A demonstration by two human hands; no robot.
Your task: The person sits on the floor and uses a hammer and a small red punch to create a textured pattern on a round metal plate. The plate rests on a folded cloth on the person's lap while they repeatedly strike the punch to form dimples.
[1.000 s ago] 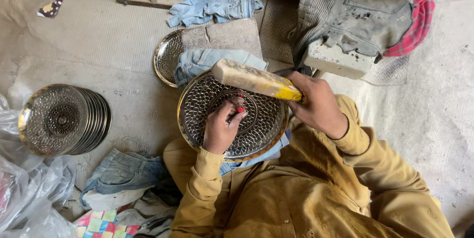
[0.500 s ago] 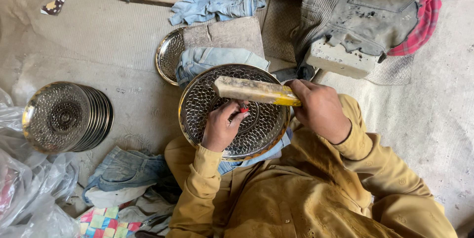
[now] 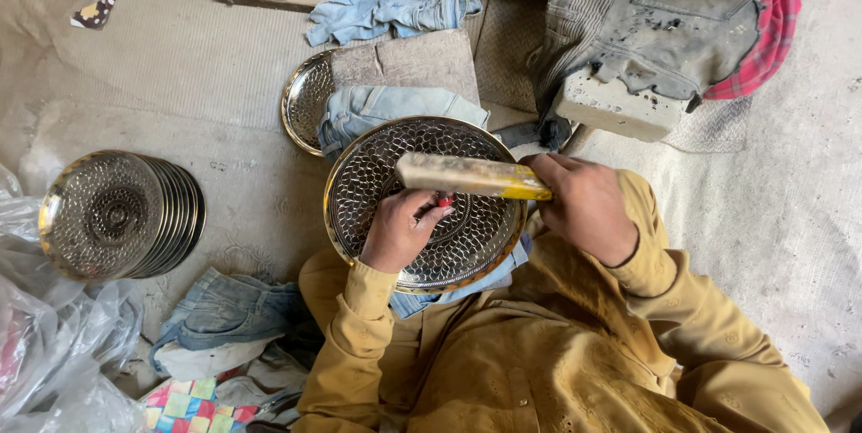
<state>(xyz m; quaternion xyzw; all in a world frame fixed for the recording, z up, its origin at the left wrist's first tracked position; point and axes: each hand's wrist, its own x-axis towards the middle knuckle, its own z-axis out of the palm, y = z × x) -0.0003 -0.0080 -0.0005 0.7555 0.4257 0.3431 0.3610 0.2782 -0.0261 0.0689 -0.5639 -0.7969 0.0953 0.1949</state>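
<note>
- Centre of frame: round brass-coloured metal tray w/ pierced lattice pattern [image 3: 422, 204], lying on folded pale-blue denim [image 3: 377, 110] over the person's lap; rim tilted slightly toward upper left.
- Left hand [image 3: 400, 231]: closed around a small red-tipped tool [image 3: 443, 201], tip pressed on the tray's lattice just right of the hand; hand rests on the tray face.
- Right hand [image 3: 584, 204]: fist gripping the yellow end of a worn pale wooden mallet-like bar [image 3: 467, 175]; bar lies horizontal just above the tray and the red-tipped tool, apart from the surface as far as visible.
- Left of frame: stack of similar patterned round trays [image 3: 121, 213], standing on edge on the floor beside clear plastic bags [image 3: 45, 343]; cannot tell whether these are finished pcs or ones waiting.
- Upper centre: one more patterned tray [image 3: 305, 101], partly under a grey flat slab [image 3: 409, 61] and the denim.
- Upper right: grey block [image 3: 611, 105] under dusty grey cloth [image 3: 646, 25], red checked cloth [image 3: 768, 34] behind.
- Progress, as judged: the tray in hand shows pattern across its whole visible face, so it looks well advanced; which cells are left cannot be told at this res.; the stack suggests batch work w/ several pcs, share done unclear.
</note>
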